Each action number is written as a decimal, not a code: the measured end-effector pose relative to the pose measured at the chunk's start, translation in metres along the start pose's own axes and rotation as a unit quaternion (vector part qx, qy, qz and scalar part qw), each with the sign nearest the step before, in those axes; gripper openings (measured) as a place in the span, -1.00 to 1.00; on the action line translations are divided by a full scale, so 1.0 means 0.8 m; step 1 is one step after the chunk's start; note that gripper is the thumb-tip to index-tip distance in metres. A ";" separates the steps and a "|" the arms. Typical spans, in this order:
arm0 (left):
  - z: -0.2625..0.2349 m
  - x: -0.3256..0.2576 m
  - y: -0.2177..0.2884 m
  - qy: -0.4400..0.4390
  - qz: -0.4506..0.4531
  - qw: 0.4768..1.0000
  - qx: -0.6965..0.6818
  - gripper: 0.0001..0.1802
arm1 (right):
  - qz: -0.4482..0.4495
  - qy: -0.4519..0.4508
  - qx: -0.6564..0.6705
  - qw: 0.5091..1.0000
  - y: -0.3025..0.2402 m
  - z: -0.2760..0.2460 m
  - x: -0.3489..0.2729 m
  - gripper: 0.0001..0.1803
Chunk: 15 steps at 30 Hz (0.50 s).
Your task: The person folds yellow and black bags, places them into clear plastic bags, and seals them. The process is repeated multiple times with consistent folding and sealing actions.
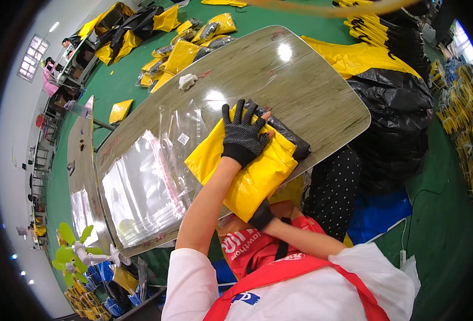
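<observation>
A folded yellow-and-black plastic sheet (266,174) lies over the near edge of the table, its black part showing at the far right side. Pressed flat on top of it is my left hand (244,132), in a black dotted glove with bare fingertips showing, fingers spread. My right hand (261,215), also in a black glove, is at the bundle's near corner; its fingers are hidden under the yellow plastic. Left of the bundle, clear plastic bags (145,184) lie stacked, with a loose clear bag (183,134) overlapping them.
The wood-patterned table (316,85) holds a crumpled white scrap (188,81). Yellow packed bundles (183,56) lie on the green floor beyond. A large yellow-and-black sheet pile (391,101) hangs at the right. A green-bladed fan (76,249) is at the lower left.
</observation>
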<state>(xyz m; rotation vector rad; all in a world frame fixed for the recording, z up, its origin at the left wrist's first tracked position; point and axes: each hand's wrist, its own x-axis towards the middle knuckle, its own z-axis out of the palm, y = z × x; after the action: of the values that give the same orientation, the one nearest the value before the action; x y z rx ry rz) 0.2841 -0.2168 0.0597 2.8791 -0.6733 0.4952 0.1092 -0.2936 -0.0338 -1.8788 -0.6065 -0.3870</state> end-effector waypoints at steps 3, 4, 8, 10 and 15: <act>-0.003 0.005 0.001 0.005 -0.010 1.000 0.009 -0.46 | 0.138 -0.100 0.029 0.985 -0.044 -0.103 -0.001 -0.89; -0.004 0.008 0.006 0.002 -0.009 1.000 0.016 -0.45 | 0.058 -0.022 0.040 0.997 -0.052 -0.132 0.026 -0.95; 0.023 0.011 -0.013 -0.069 0.013 0.997 -0.024 -0.39 | -0.123 -0.139 -0.150 0.971 -0.036 -0.176 0.159 -0.60; 0.008 0.028 -0.056 -0.147 -0.022 0.971 -0.186 -0.41 | -0.143 -0.202 -0.261 0.933 0.060 -0.160 0.147 -0.42; -0.046 -0.054 -0.130 -0.037 -0.029 0.999 0.023 -0.50 | -0.192 -0.276 -0.217 0.916 0.069 -0.174 0.140 -0.04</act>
<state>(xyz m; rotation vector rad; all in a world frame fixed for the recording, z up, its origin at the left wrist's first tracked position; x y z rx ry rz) 0.2845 -0.0993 0.0724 2.9630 -0.5960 0.4020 0.2351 -0.4136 0.0353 -2.3121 -1.3781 -0.2468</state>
